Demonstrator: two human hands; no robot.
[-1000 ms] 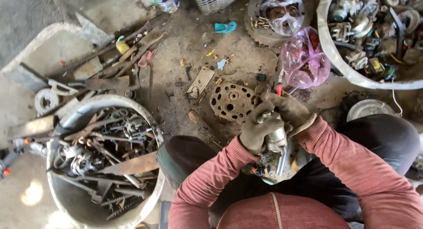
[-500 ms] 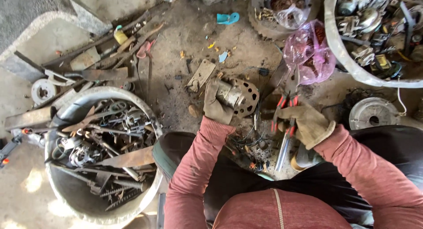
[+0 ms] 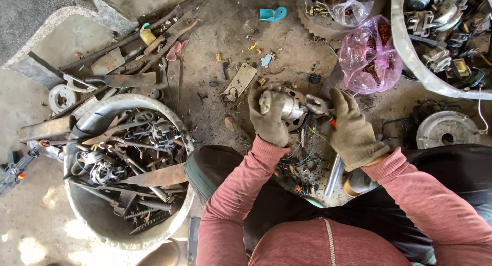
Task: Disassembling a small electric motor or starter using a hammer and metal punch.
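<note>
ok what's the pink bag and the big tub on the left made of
The pink bag looks like thin clear-tinted plastic film: crinkled, glossy, its contents showing through. The big tub looks like dull grey metal, possibly galvanised, with a worn rolled rim; grime leaves it uncertain.

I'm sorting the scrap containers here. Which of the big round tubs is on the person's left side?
The grey tub of rusty blades and metal scrap, beside the left knee. The other, a pale-rimmed tub of motor parts, sits at upper right.

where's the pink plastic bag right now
In the head view the pink plastic bag lies upper right on the ground, just beyond the right hand, beside the grey tub's rim.
</note>
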